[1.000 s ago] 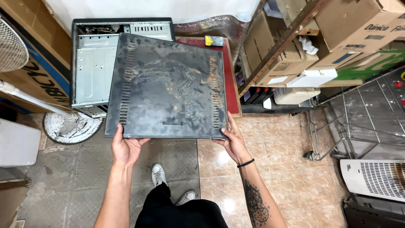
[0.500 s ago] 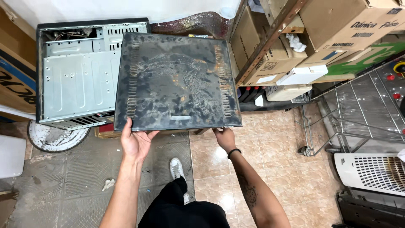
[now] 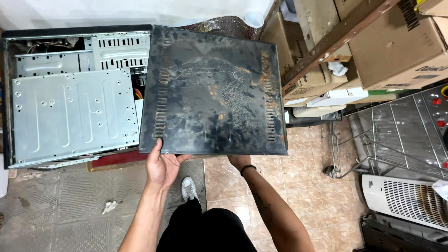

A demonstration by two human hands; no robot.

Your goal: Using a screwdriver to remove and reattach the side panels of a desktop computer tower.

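Head view: side panel is off the computer case; my left hand and right hand grip its near edge.

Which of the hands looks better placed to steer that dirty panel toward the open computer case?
Probably the left hand: it grips the panel at the near corner beside the open case. The right hand is mostly hidden under the panel's near edge.

A cluttered storeroom: stacked cardboard boxes on shelving, an opened computer case.
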